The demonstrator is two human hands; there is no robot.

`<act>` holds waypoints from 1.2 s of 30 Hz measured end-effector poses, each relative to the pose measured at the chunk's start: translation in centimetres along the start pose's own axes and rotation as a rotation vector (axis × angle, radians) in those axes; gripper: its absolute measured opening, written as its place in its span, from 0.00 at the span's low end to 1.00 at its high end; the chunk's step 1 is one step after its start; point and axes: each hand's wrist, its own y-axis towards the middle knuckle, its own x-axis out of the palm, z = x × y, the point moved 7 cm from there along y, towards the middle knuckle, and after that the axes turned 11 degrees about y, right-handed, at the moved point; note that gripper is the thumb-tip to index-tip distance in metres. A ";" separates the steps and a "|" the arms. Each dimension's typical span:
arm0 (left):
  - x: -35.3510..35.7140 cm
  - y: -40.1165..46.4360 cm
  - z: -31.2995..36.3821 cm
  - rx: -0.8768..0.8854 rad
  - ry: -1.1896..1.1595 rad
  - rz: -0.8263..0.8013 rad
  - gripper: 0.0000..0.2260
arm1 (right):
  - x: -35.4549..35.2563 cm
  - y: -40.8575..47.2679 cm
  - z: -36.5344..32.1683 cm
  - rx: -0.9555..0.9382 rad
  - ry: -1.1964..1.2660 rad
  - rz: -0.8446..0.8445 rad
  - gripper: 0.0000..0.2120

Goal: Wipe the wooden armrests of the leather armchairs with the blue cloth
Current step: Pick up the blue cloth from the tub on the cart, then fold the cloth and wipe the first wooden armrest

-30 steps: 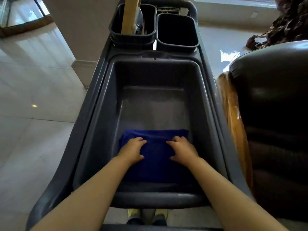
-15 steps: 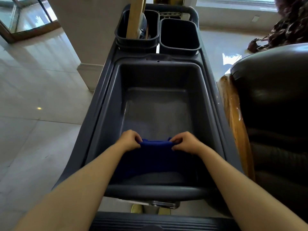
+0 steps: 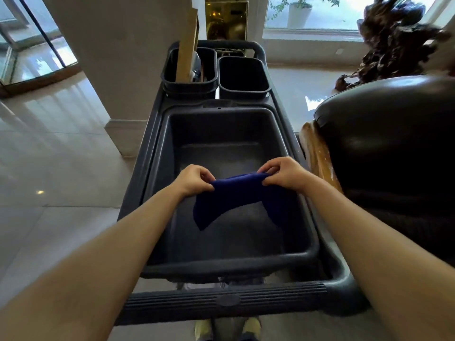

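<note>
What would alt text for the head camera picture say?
Both hands, left and right, lift a blue cloth by its top edge over a dark cart tub. A leather armchair with a wooden armrest stands at right.

Deep blue cloth (image 3: 234, 193), dark grey cart tub (image 3: 221, 263) — glossy black leather armchair (image 3: 394, 148), honey-brown wooden armrest (image 3: 320, 156).

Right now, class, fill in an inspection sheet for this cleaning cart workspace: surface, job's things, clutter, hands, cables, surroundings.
Surface: grey cart tub, inside bare.
Job's things: blue cloth held up above the tub, ends drooping; wooden armrest of the leather armchair right of the cart.
Clutter: two small bins; left one holds a flat wooden board.
Hands: left hand and right hand pinch the cloth's top edge.
Cables: nothing seen.
Surroundings: glossy tiled floor, pillar, window.
</note>
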 end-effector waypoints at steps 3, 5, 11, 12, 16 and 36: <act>-1.1 -0.3 4.1 0.079 0.001 0.038 0.07 | -3.7 -2.2 -1.5 -0.037 0.004 0.067 0.12; -1.4 -0.6 7.4 0.132 0.005 0.058 0.07 | -6.5 -3.9 -2.1 -0.065 0.013 0.094 0.12; 0.5 -1.4 19.5 0.294 0.066 0.149 0.08 | -16.7 -9.7 -0.6 -0.132 0.032 0.165 0.13; 1.4 -1.4 21.3 0.308 0.063 0.158 0.08 | -18.4 -10.5 0.3 -0.135 0.027 0.170 0.13; 6.5 -1.5 26.9 0.329 0.048 0.187 0.07 | -24.0 -13.2 4.6 -0.151 -0.006 0.153 0.13; 34.4 11.7 26.3 -0.063 -0.051 -0.126 0.08 | -28.4 -7.4 34.3 0.139 0.118 0.032 0.14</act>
